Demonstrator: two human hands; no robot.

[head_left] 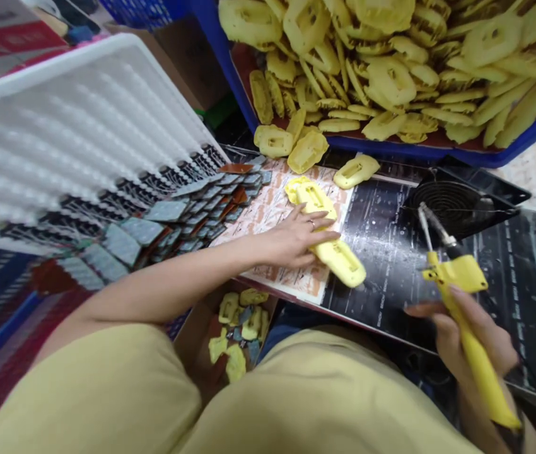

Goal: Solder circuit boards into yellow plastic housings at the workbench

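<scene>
My left hand reaches across the bench, palm down. Its fingers are spread over yellow plastic shells, with the near shell between thumb and forefinger. Under the other fingertips lies a farther yellow shell. In my right hand is a yellow soldering gun, my fingers wrapped round its handle. The metal tip and a thin feed tube point away from me, in front of a black fan-like unit. One more shell rests behind the left hand.
A blue crate heaped with yellow shells stands at the back. To the left, a white ribbed tray leans over stacked circuit boards with wires. Below the bench edge, a cardboard box contains shells and scraps.
</scene>
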